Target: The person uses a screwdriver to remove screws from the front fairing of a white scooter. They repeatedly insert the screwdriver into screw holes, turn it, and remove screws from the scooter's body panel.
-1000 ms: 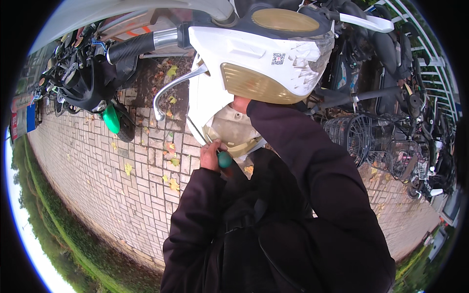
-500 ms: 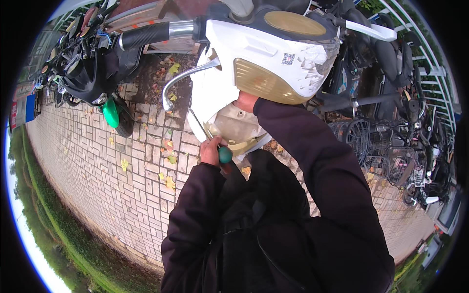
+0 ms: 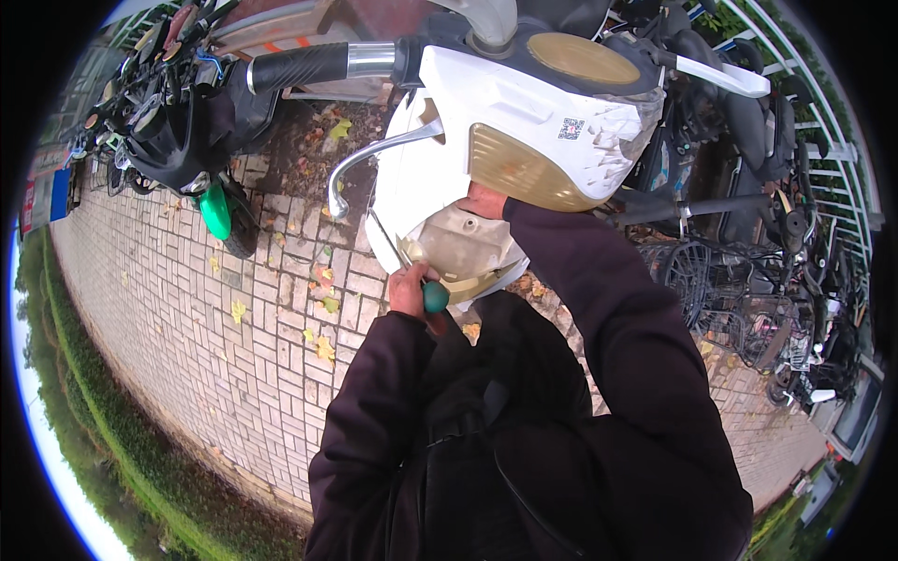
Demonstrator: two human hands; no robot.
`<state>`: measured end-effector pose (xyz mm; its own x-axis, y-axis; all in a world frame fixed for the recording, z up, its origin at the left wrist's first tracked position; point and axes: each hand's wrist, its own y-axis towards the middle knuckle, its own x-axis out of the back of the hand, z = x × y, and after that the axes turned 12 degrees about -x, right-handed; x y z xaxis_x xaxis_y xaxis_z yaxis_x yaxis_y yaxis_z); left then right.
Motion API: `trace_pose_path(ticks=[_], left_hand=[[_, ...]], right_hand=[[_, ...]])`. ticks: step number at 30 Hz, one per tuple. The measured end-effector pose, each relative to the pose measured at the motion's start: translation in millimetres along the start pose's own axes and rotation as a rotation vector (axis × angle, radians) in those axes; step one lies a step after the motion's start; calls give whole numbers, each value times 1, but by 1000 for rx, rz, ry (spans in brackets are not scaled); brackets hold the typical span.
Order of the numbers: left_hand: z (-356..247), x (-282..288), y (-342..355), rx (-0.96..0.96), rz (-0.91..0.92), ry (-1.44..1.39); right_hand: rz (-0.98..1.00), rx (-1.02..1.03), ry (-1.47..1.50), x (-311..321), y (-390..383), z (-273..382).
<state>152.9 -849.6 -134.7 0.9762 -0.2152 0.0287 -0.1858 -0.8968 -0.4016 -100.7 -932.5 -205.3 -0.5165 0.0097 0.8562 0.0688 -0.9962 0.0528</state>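
A white electric scooter front (image 3: pixel 533 103) stands before me, with an amber lens and cracked, flaking paint on its right side. My left hand (image 3: pixel 408 288) is closed around a screwdriver (image 3: pixel 434 297) with a round green handle; its shaft runs up beside the scooter's lower left edge. My right hand (image 3: pixel 487 202) reaches under the white panel by the lower edge of the amber lens (image 3: pixel 524 168). Its fingers are hidden there, so what they touch does not show. Below it a dirty beige inner cover (image 3: pixel 463 241) is exposed.
A black handlebar grip (image 3: pixel 304 67) and a curved silver brake lever (image 3: pixel 369 154) jut out to the left. A dark scooter with a green fender (image 3: pixel 215 213) is parked farther left. Bicycles with wire baskets (image 3: pixel 687 266) crowd the right. Fallen leaves lie on the brick paving (image 3: pixel 234 374).
The scooter's front and handlebar have shifted a little to the right in view, my right hand with them. The left hand stays nearly in place, still holding the screwdriver.
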Motion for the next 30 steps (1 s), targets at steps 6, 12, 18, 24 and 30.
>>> trace_pose_path(ticks=[6,12,18,24,30], left_hand=[[-3,-10,3,-81,-49,45],[-4,-19,7,-58,-157,-7],[-3,-21,8,45,-213,-128],[-3,-20,7,64,-149,-132],[13,-13,9,-32,-81,14]], right_hand=[[-14,78,-32,1,-5,-2],[11,12,-11,0,-5,3],[47,-117,25,5,2,6],[84,-205,41,11,11,12],[107,-268,51,7,9,13]])
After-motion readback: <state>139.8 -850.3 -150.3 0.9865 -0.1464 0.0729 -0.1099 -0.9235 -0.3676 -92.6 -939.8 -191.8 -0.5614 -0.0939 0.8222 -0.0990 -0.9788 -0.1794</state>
